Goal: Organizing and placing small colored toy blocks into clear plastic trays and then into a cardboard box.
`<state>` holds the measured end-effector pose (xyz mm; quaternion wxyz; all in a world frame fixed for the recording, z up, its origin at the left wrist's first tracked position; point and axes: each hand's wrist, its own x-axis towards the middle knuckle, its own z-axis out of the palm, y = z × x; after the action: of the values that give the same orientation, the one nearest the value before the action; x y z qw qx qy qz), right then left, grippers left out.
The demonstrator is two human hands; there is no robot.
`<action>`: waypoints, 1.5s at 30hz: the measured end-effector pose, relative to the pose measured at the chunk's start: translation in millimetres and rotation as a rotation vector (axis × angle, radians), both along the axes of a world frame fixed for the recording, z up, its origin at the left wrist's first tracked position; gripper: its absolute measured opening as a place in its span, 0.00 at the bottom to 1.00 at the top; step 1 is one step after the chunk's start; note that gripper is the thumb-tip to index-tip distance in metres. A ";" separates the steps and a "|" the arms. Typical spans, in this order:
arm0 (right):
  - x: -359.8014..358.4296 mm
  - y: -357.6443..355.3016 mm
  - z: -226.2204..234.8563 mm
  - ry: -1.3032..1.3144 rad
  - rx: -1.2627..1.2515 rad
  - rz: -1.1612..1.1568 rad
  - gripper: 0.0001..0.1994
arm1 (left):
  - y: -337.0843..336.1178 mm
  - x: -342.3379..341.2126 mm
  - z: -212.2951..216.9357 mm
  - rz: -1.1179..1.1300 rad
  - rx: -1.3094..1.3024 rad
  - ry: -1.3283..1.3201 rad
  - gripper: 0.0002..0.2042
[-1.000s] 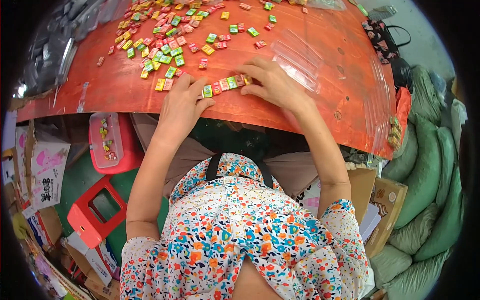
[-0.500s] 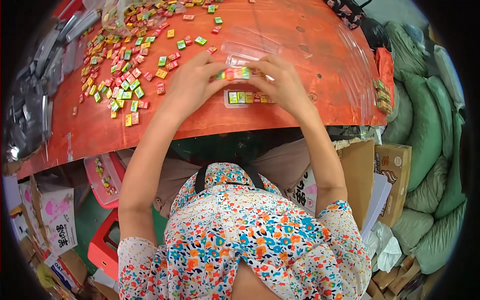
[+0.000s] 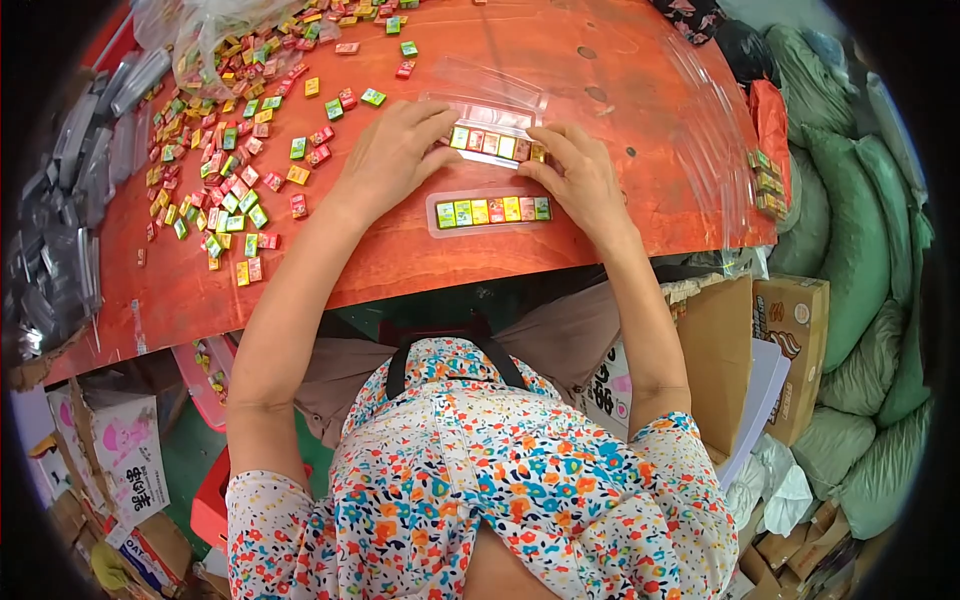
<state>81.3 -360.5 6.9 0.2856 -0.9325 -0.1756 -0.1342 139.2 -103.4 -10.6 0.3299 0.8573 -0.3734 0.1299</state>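
Note:
My left hand (image 3: 402, 152) and my right hand (image 3: 580, 178) face each other over the red table, each closed at one end of a row of small colourful boxes (image 3: 490, 143). The row lies at a clear plastic tray (image 3: 490, 112); whether it sits fully inside I cannot tell. Nearer to me is another clear tray (image 3: 492, 230), filled with a row of green, yellow and red small boxes (image 3: 495, 210). Neither hand touches that one.
Loose small boxes (image 3: 230, 195) spread in a heap on the left of the red table (image 3: 380, 265), beside a clear plastic bag (image 3: 215, 50). Stacked clear trays (image 3: 705, 150) lie on the right. Green sacks (image 3: 850, 250) and a cardboard box (image 3: 790, 350) stand beyond the right edge.
Both hands have lowered the row of boxes from above the table to the far tray. The near tray, partly covered by my right hand before, now shows whole.

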 end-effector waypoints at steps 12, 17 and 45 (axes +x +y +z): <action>-15.2 16.1 -11.4 0.078 -0.393 0.197 0.33 | -5.8 -27.8 -11.1 0.002 0.421 -0.140 0.46; -23.0 10.1 2.2 0.210 -0.458 0.192 0.30 | -13.6 -45.6 -1.0 0.004 0.406 0.058 0.47; 50.6 162.7 14.2 -0.065 -0.115 0.598 0.14 | 140.4 -127.0 9.0 0.684 0.166 -0.139 0.15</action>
<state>132.0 -197.8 21.0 0.2532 -0.8494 -0.4586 -0.0636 12.2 37.0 -1.6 0.1703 0.9457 -0.0958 0.2599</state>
